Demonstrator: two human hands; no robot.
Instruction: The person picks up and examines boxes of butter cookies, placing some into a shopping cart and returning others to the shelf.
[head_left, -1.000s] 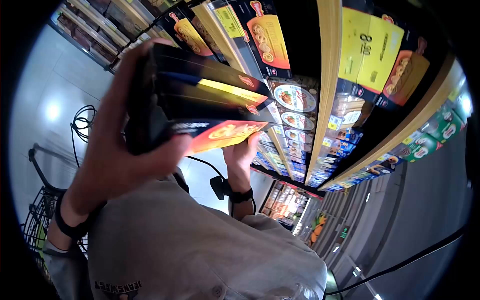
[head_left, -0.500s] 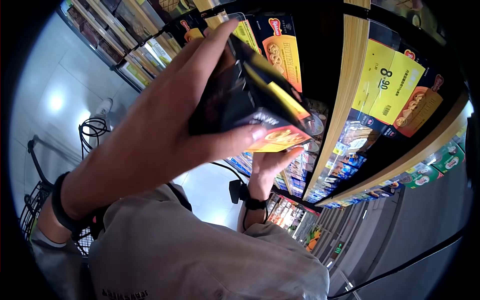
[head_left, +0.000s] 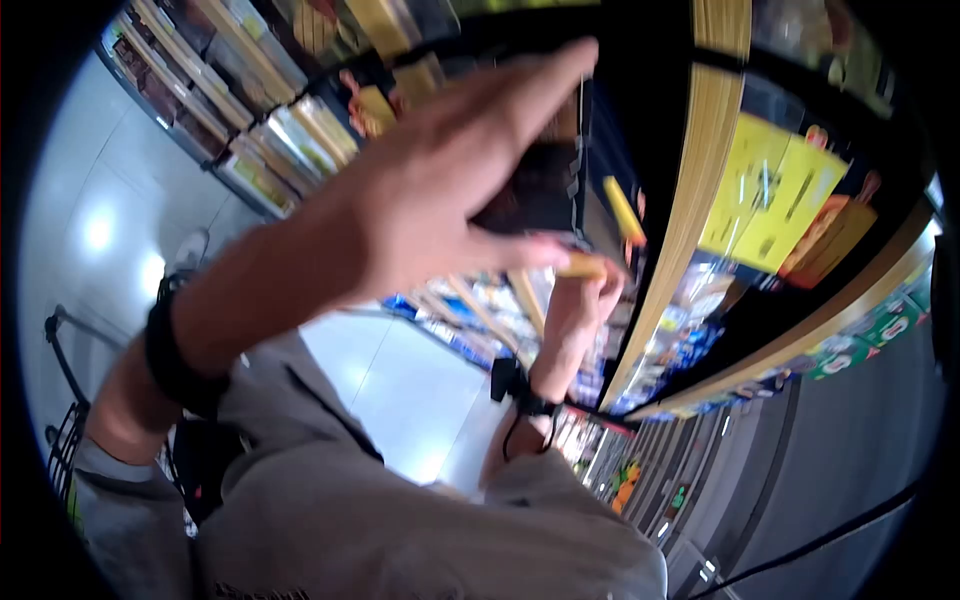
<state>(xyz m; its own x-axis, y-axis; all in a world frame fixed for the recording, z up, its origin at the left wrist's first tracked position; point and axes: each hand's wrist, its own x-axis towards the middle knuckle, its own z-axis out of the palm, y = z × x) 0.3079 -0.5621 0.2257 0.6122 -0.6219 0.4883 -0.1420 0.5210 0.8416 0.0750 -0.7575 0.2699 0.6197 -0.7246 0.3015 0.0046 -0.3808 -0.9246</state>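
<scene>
A dark box of butter cookies (head_left: 545,185) with orange and yellow parts is held between both hands in front of the shelf. My left hand (head_left: 430,190) spans it from the left, its thumb by the lower edge and its fingers stretched along the upper side. At the lower end, the bent fingers of my right hand (head_left: 585,300) touch the box's orange corner. Motion blur smears the box, so its print is unreadable. Part of it is hidden behind my left hand.
A wooden shelf edge (head_left: 685,200) runs beside the box, bearing a yellow price tag (head_left: 770,190). Other packaged goods (head_left: 290,140) line shelves at the upper left. A black wire cart (head_left: 65,440) stands on the tiled floor at the left. A black cable (head_left: 820,540) crosses the lower right.
Both hands and the box have moved right, closer to the wooden shelf edge. The box has turned, and its printed orange face is now mostly out of sight.
</scene>
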